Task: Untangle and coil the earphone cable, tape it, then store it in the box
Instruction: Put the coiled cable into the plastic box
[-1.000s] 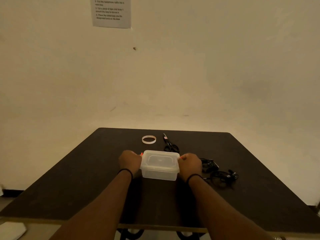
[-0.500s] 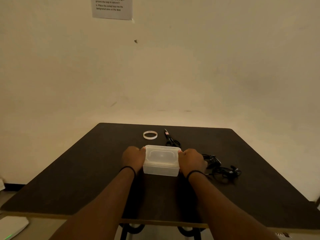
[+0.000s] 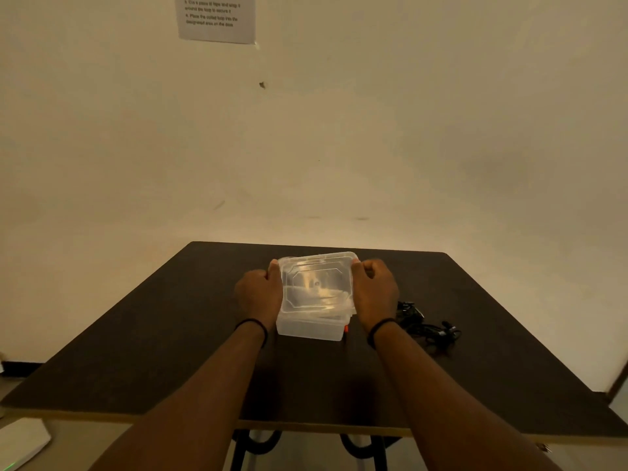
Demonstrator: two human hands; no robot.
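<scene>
A clear plastic box [image 3: 309, 329] stands on the dark table [image 3: 163, 351] in the head view. Its clear lid [image 3: 317, 283] is raised off the box and tilted, far edge up. My left hand [image 3: 260, 294] grips the lid's left edge and my right hand [image 3: 373, 290] grips its right edge. The black earphone cable [image 3: 424, 326] lies in a tangle on the table just right of my right wrist, touched by neither hand. A small orange clip [image 3: 346, 329] shows at the box's near right corner.
The raised lid hides the table area behind the box. A printed sheet [image 3: 217, 17] hangs on the wall above. A white object [image 3: 20, 443] lies on the floor at the lower left. The table's front edge is close to me.
Both hands have lifted the lid off the box and tilted it up. The tape roll and scissors seen behind the box earlier are now hidden by the lid.
</scene>
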